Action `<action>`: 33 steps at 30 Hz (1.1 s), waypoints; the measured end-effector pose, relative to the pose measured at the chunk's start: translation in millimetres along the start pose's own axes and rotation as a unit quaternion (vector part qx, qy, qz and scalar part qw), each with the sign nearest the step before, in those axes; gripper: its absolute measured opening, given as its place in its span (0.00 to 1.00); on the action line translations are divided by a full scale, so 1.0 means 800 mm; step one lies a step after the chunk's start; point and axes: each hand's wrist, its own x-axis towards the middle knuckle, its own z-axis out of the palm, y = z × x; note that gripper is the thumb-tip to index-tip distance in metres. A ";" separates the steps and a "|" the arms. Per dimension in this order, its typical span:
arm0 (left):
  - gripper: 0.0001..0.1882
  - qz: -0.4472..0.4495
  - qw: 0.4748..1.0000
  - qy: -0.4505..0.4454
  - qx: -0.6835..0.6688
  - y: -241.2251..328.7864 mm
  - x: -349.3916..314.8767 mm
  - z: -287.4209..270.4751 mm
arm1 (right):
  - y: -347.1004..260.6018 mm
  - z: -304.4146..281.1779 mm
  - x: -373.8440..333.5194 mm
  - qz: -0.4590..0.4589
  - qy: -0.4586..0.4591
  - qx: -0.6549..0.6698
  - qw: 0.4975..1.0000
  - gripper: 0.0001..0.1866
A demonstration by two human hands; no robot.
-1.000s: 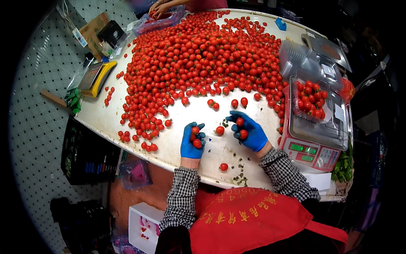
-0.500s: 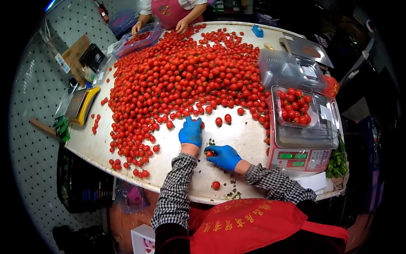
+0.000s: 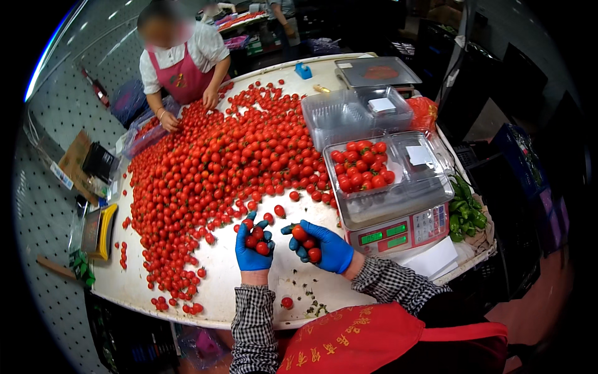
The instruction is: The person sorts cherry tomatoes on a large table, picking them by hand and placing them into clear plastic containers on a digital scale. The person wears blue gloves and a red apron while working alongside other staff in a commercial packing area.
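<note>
My left hand [image 3: 251,259], in a blue glove, is turned palm up with its fingers curled around several red cherry tomatoes [image 3: 258,234]. Facing it, my gloved right hand [image 3: 335,252] grips a few more, with one tomato [image 3: 299,233] at the fingertips and another [image 3: 314,255] lower down. A small gap separates the two hands above the white table [image 3: 280,274]. Just beyond them spreads a large heap of cherry tomatoes [image 3: 227,146]. One loose tomato [image 3: 286,303] lies near the front edge, beside green stem bits [image 3: 309,292].
To the right, a pink scale [image 3: 392,235] carries an open clear plastic box [image 3: 389,209] with tomatoes in it. Stacked clear boxes [image 3: 330,115] and a tray [image 3: 379,71] stand behind. Green peppers [image 3: 464,212] lie far right. Across the heap, a co-worker [image 3: 180,75] handles tomatoes.
My left hand has pulled back from the heap's edge and turned palm up, now holding several tomatoes. My right hand has risen toward it with more tomatoes. The view has swung right and upward.
</note>
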 end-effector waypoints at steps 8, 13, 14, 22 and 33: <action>0.26 0.019 0.979 -0.126 0.162 -0.049 0.041 0.162 | -0.162 0.002 -0.068 -0.352 0.196 -0.247 0.881 0.16; 0.24 -0.008 0.963 -0.165 0.214 -0.095 0.079 0.247 | -0.225 -0.052 -0.066 -0.437 0.294 -0.340 0.780 0.16; 0.24 0.035 0.953 -0.182 0.239 -0.106 0.083 0.260 | -0.229 -0.060 -0.061 -0.449 0.307 -0.387 0.745 0.17; 0.21 0.242 0.911 -0.127 0.309 -0.101 0.100 0.195 | -0.211 -0.040 -0.095 -0.491 0.261 -0.385 0.736 0.16; 0.42 0.116 0.386 0.044 0.914 0.016 0.133 -0.059 | -0.015 -0.011 -0.037 -0.284 0.064 -0.576 0.764 0.15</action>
